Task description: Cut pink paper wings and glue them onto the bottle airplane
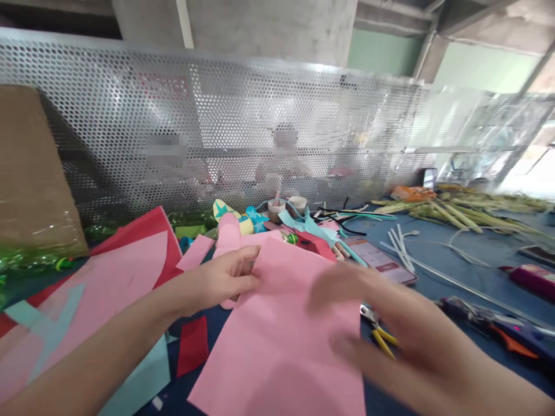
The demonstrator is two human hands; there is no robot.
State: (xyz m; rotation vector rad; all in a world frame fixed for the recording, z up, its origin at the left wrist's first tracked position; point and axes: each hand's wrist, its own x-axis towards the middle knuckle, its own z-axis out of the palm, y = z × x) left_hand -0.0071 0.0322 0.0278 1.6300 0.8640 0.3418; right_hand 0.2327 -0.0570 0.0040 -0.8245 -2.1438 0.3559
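Note:
A pink sheet of craft paper lies in front of me, its far end slightly raised. My left hand pinches its upper left edge between thumb and fingers. Over the sheet's right side hovers my right hand, smeared by motion, with thumb and fingers spread apart and nothing seen between them. Pliers with yellow handles lie partly under that hand. A small red paper piece rests left of the sheet, and a rounded pink cut-out stands behind my left hand.
Pink paper and light blue paper cover the left. A phone, a glue gun and white sticks lie right. Behind stand small cups and a perforated metal screen; cardboard leans left.

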